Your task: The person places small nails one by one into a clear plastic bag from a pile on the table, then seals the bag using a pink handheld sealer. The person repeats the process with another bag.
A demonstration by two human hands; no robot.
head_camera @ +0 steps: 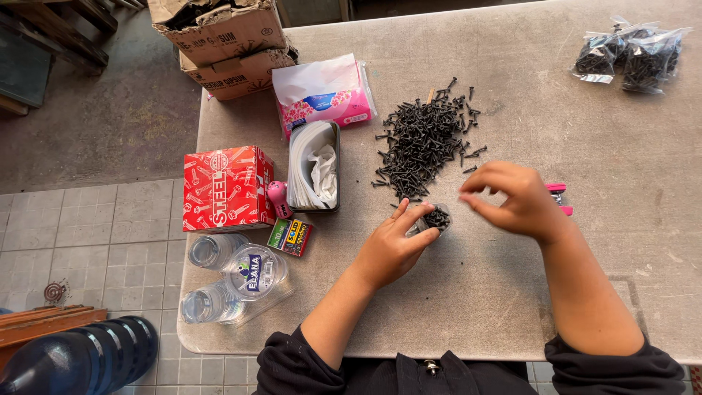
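Screws (437, 217) in a small clear bag (431, 222) were clamped in the left hand (391, 249) on the table (512, 292), just below the loose screw pile (424, 143); the right hand (515, 201) was held above, fingertips pinched together.

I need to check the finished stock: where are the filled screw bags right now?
In the head view, the filled screw bags lie at the table's far right corner, right of the loose screw pile and well beyond the right hand.
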